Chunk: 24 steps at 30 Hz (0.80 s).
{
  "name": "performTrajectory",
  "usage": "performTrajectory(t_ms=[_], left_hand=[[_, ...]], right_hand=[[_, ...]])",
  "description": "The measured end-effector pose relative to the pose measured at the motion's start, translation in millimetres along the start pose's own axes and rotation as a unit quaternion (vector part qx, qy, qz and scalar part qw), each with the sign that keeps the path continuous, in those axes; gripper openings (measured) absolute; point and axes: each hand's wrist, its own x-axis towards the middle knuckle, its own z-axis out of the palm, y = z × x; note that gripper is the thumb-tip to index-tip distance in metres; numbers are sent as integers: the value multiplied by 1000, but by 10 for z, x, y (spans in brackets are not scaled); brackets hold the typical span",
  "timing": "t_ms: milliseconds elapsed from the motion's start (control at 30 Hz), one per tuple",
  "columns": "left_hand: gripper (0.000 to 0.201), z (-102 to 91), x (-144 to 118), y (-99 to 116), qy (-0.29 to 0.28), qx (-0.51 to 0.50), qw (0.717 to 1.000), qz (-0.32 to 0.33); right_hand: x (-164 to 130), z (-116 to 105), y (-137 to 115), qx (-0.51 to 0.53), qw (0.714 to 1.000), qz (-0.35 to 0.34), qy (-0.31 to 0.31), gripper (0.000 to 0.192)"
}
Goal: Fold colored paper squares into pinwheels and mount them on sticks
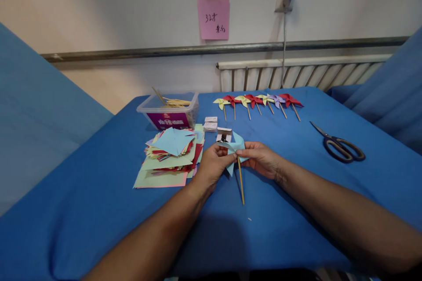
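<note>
A light blue paper pinwheel (236, 141) on a thin wooden stick (241, 184) is between my hands, just above the table. My left hand (214, 160) pinches its left side, fingers closed near the centre. My right hand (262, 158) grips it from the right, with the thumb pressed at the centre by the stick's top. The stick points down toward me. Whatever lies under the thumbs is hidden. Just behind the pinwheel stands a small opened box (224, 132) with dark metallic bits in it.
Left of my hands lies a pile of coloured paper (174, 141), with a plastic tub (169, 116) of sticks behind. Two small white boxes (210, 124) sit beside it. Several finished pinwheels (255, 101) line the back. Black scissors (339, 145) rest at the right on the blue-covered table (99, 193).
</note>
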Motion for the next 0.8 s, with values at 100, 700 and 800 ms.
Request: performTrajectory(t_ms=[100, 700, 800], left_hand=[[37, 1, -3, 9, -16, -2, 1000, 4], [28, -92, 57, 22, -129, -140, 971, -141], [25, -96, 60, 25, -119, -128, 975, -141]], right_hand=[[12, 0, 3, 4, 1000, -12, 10, 26], [31, -46, -37, 62, 997, -45, 18, 25], [24, -35, -37, 55, 997, -44, 14, 24]])
